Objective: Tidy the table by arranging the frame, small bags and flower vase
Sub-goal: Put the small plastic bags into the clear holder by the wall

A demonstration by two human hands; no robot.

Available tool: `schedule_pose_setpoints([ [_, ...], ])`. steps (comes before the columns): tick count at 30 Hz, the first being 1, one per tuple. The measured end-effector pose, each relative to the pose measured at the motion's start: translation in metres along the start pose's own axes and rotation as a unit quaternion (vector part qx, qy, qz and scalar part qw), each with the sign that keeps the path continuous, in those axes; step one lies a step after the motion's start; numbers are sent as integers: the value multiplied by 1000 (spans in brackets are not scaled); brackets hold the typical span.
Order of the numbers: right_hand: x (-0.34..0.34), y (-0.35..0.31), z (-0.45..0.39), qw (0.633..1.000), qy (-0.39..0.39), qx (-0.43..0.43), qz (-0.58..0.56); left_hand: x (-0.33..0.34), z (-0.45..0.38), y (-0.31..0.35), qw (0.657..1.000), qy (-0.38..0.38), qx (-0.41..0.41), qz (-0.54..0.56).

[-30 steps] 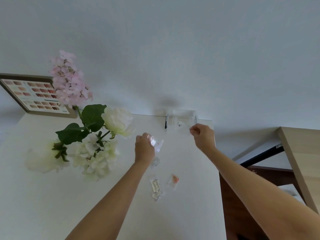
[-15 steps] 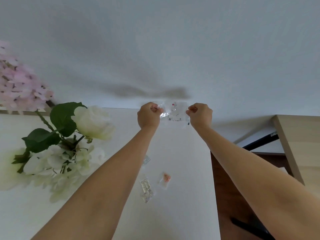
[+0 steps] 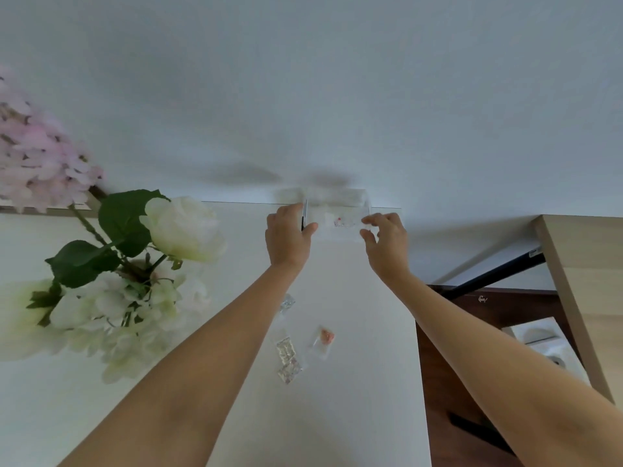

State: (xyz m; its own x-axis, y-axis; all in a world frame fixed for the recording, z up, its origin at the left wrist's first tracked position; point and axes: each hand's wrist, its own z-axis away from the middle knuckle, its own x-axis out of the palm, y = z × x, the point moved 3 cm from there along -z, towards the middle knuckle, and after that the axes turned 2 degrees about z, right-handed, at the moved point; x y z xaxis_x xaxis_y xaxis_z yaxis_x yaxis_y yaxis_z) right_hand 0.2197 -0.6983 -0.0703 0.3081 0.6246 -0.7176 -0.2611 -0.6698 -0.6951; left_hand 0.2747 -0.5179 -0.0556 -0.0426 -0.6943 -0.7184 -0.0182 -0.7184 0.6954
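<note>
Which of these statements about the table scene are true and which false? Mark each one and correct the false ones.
1. Both hands reach to a clear container at the table's far edge. True.
2. The small bags lie inside the container. False: several lie loose on the white table, between the forearms.
3. The flowers stand on the person's left. True.
4. The right hand holds a flower stem. False: its fingers are at the container's right end.
5. The left hand rests flat on the table. False: it grips the container's left end.

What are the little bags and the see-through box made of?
The little bags look like thin clear plastic: shiny, crinkly, contents showing. The see-through box between the hands looks like clear hard plastic, maybe acrylic: the wall shows through it.
</note>
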Motion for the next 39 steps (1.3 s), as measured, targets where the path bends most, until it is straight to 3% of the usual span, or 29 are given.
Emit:
schedule_pose_setpoints([
  [6,27,8,69,989,-136,-25,47,-18,87,-52,997,-33,55,-33],
  [12,55,8,136,950,-270,-49,146,-36,170,-120,990,-60,58,-117],
  [16,64,5,163,931,-266,-88,234,-48,190,-157,982,-65,-30,-173],
  [21,69,-2,174,932,-247,-94,249,-60,187,-182,960,-113,-128,-222],
  [30,72,-4,172,946,-260,-44,189,-77,179,-178,975,-64,-92,-190],
  [39,75,-20,149,974,-211,76,28,-85,171,-187,980,-35,-190,-38],
])
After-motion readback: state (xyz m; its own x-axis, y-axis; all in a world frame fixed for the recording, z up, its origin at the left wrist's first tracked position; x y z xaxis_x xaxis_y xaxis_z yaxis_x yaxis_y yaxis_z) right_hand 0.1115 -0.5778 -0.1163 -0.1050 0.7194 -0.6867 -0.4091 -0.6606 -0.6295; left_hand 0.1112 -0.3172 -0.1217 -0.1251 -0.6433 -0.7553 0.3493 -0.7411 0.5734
